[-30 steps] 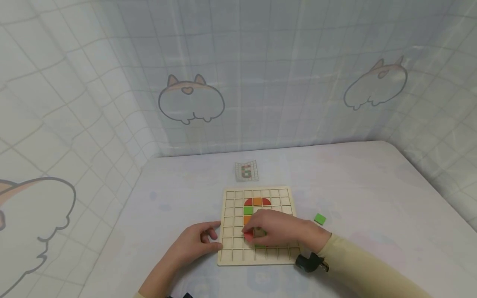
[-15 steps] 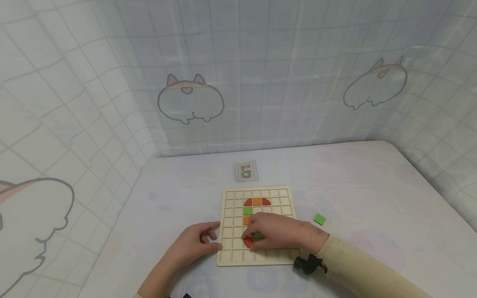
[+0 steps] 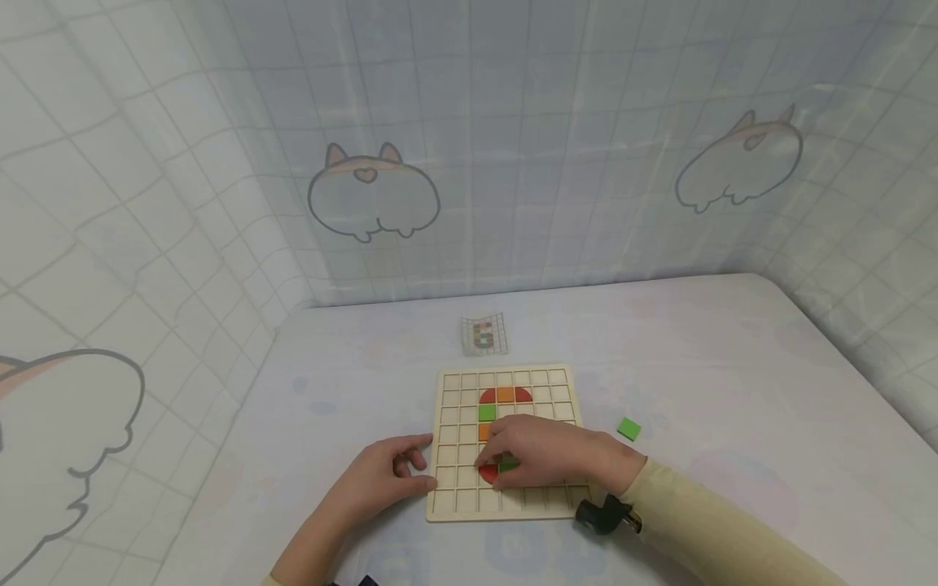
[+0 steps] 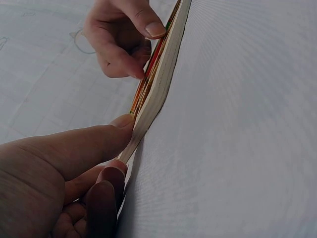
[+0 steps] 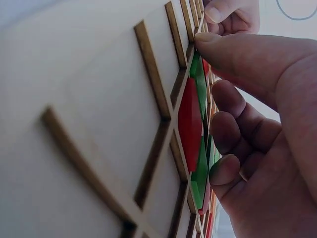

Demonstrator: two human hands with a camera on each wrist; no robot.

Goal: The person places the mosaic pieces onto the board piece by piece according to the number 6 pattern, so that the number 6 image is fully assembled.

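Note:
A wooden grid board [image 3: 458, 500] lies on the table with coloured tiles in its cells. My right hand [image 3: 545, 449] is over its lower middle, fingertips and thumb around a red quarter-round tile [image 3: 488, 473] that lies flat in a cell. Beside that tile, a green tile [image 3: 507, 465] is partly covered by the hand. In the right wrist view, another red tile [image 5: 190, 124] sits between green ones. My left hand [image 3: 387, 472] holds the board's left edge; its thumb [image 4: 122, 122] is at the rim in the left wrist view.
A loose green square tile [image 3: 628, 429] lies right of the board. Behind the board is a small patterned card [image 3: 484, 334]. At the top of the grid, an orange tile [image 3: 506, 395] sits between two red rounded ones. Patterned curtains surround the table.
The red quarter-round tile, tilted in my right fingers a second ago, now lies flat in its cell. The right hand has come slightly down with it. My left hand stays at the board's edge.

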